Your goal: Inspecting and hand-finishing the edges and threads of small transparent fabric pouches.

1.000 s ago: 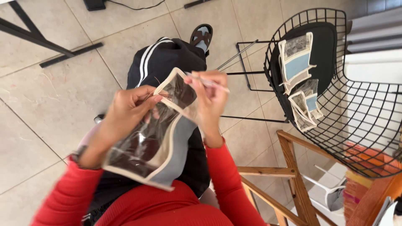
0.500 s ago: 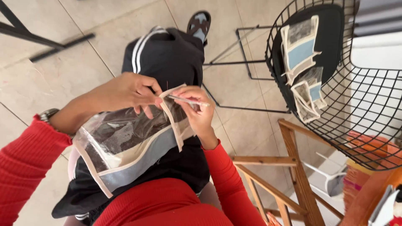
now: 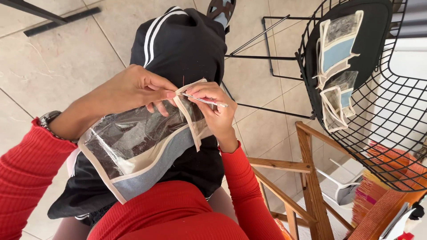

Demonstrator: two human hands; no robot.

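Observation:
A clear plastic pouch [image 3: 133,146] with cream fabric edging and a grey band lies across my lap. My left hand [image 3: 133,86] pinches its upper edge near the corner. My right hand [image 3: 215,111] grips the same corner from the other side and holds a thin white pointed tool [image 3: 209,102] flat against the edging. Both hands meet at the corner above my knee. I wear red sleeves and a watch [image 3: 46,119] on the left wrist.
A black wire chair [image 3: 391,115] at the right holds two similar pouches [image 3: 338,42] on a black cushion. A wooden frame [image 3: 307,169] stands beside my right side. My crossed leg in black striped trousers [image 3: 182,40] stretches over a tiled floor.
The pouch has come down from an upright tilt to lie flatter on my lap. Both hands have closed in together on its corner.

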